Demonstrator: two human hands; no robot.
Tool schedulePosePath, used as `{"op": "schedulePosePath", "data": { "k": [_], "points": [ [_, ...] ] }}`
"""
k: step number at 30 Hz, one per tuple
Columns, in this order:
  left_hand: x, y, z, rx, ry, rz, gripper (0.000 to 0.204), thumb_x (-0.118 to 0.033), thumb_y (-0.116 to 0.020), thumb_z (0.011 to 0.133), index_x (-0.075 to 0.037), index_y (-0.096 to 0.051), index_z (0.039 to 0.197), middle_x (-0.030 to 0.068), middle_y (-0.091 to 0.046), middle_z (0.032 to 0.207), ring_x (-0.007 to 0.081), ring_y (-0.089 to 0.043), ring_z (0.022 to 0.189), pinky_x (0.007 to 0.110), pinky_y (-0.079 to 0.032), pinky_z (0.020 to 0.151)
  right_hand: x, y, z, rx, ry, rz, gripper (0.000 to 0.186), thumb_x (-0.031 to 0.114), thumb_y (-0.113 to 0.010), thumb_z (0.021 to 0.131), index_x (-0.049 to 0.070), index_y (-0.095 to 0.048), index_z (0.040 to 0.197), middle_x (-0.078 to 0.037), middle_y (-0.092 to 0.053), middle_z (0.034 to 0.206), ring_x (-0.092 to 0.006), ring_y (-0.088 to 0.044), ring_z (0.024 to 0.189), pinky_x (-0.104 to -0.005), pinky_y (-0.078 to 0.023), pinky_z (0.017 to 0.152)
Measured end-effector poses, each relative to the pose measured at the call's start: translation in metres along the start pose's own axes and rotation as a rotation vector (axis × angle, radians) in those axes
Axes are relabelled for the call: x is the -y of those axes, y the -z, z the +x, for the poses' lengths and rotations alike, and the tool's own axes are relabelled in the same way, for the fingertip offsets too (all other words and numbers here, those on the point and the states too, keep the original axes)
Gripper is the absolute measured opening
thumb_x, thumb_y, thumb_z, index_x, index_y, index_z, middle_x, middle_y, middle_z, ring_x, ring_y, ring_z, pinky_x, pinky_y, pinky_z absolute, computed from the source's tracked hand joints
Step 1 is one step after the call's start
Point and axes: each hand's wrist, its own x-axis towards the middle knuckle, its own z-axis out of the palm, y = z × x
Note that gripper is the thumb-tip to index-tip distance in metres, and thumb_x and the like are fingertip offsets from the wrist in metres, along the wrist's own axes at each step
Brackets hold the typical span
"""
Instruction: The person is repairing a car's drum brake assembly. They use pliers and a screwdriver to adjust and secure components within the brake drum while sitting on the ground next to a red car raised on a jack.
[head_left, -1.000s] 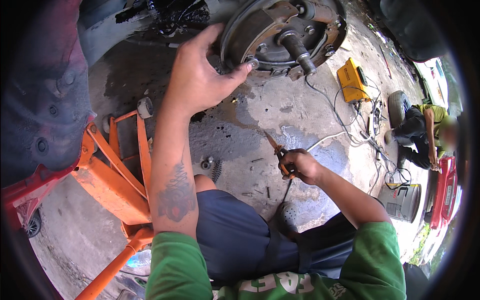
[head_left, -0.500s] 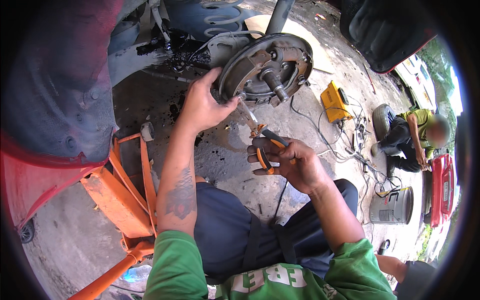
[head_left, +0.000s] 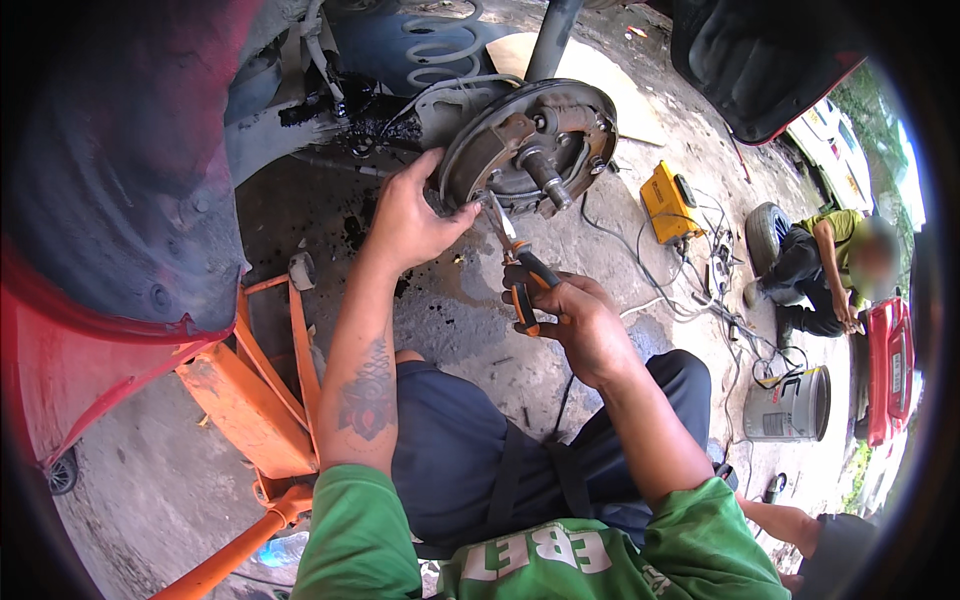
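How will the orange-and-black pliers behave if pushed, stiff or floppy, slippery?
The pliers are probably stiff along their length: the long tapered jaws look like metal. The spread handles would likely swing about the pivot if squeezed. Slip seems modest, since the handles look sleeved in plastic or rubber.

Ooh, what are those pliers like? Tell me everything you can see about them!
The pliers have a long, pointed nose that looks like metal and two black-and-orange handles that look like plastic or rubber. The handles are spread apart, with the right-hand grip around them. They slant up and left in the picture, with the nose at the lower part of the rusty brake, close to the left-hand grip. The tips are too small to tell whether they pinch anything.
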Motion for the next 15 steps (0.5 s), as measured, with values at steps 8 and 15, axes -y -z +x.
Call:
{"op": "schedulePosePath", "data": {
  "k": [8,15],
  "points": [
    [0.004,0.001,0.000,0.017,0.010,-0.019,0.062,-0.017,-0.086,0.073,0.013,-0.061,0.121,0.0280,-0.072,0.110,0.0358,-0.073,0.104,0.039,-0.055,0.094,0.002,-0.011,0.002,-0.065,0.025,-0.082,0.036,0.026,-0.056,0.085,-0.007,-0.067,0.096,-0.007,-0.062,0.085,-0.0177,-0.055,0.080,-0.0315,-0.044,0.076],
    [0.007,-0.001,-0.001,-0.008,-0.009,0.021,0.064,-0.018,-0.087,0.072,0.014,-0.061,0.121,0.0289,-0.072,0.110,0.0360,-0.073,0.104,0.040,-0.055,0.094,0.004,-0.029,0.000,-0.111,0.012,-0.045,0.055,0.015,-0.055,0.084,0.007,-0.055,0.139,-0.008,-0.065,0.114,-0.0179,-0.063,0.099,-0.0337,-0.048,0.081]
  ]
}}
